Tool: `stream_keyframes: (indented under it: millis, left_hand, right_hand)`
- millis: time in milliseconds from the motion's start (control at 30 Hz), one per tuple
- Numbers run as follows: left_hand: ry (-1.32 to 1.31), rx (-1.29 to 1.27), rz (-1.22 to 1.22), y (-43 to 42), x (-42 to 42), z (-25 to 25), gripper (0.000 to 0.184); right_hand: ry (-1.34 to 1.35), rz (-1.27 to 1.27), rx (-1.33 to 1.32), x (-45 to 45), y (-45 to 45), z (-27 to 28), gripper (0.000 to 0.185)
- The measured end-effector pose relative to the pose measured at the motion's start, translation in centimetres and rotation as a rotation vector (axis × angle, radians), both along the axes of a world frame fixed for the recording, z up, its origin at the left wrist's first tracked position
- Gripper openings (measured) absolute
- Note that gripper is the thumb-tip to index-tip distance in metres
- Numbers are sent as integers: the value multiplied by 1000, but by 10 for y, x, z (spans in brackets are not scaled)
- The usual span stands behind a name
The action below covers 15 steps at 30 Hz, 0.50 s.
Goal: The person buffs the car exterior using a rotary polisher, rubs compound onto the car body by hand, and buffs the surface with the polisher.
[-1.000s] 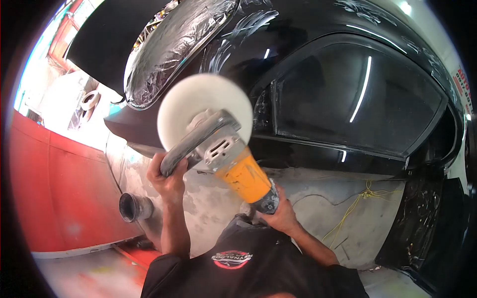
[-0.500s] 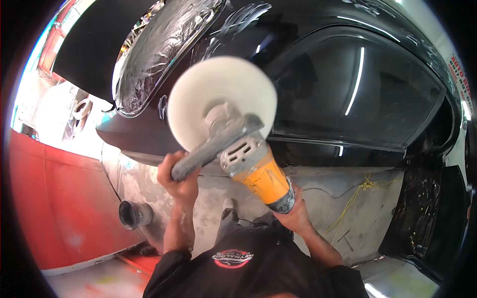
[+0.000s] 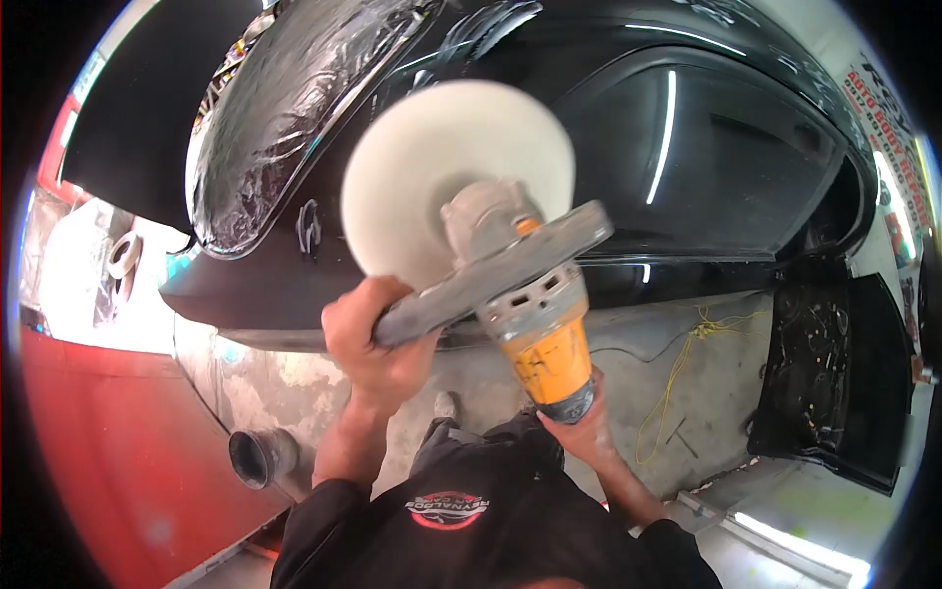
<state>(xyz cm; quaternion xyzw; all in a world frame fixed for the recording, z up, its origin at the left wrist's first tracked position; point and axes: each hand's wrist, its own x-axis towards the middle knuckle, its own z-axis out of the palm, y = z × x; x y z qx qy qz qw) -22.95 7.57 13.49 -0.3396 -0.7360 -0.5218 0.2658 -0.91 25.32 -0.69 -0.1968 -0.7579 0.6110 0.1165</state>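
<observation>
Grey bar handle (image 3: 510,275) is filling the left hand (image 3: 378,339), probably for leverage; the right hand (image 3: 584,424) is gripping the rear of the orange polisher (image 3: 551,361), likely supporting its weight. Beyond both hands, the white pad (image 3: 422,162) is facing the black car (image 3: 280,280), contact being unclear.

Head-worn view, forward and down

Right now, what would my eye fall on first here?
Probably the big round cream pad on the yellow-and-grey power tool, mid-picture, held in the bare left hand and right hand. Behind it, a glossy black car with white smears spans the top. A bright red panel shows at lower left.
</observation>
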Motion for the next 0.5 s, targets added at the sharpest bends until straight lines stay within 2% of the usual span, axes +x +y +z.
stream_keyframes:
  millis: [100, 200, 233, 367, 433, 500]
  left_hand:
    - [-176, 71, -98, 28, -8, 20, 23]
    - [-61, 24, -41, 26, -5, 12, 23]
    - [2, -28, -16, 14, -4, -1, 21]
    - [-202, 73, 50, -40, 18, -64, 22]
    - [-350, 126, 68, -60, 32, -78, 19]
    - [-370, 113, 116, -68, 35, -78, 21]
  right_hand:
    - [7, -70, 50, -3, 13, 19, 81]
    - [2, -65, 93, -4, 18, 26, 81]
    - [-9, -44, 106, -2, 17, 22, 83]
    - [-76, 78, 125, 13, 5, -24, 91]
    - [-133, 148, 132, 17, -2, -32, 96]
    - [-153, 180, 116, 14, -5, -32, 96]
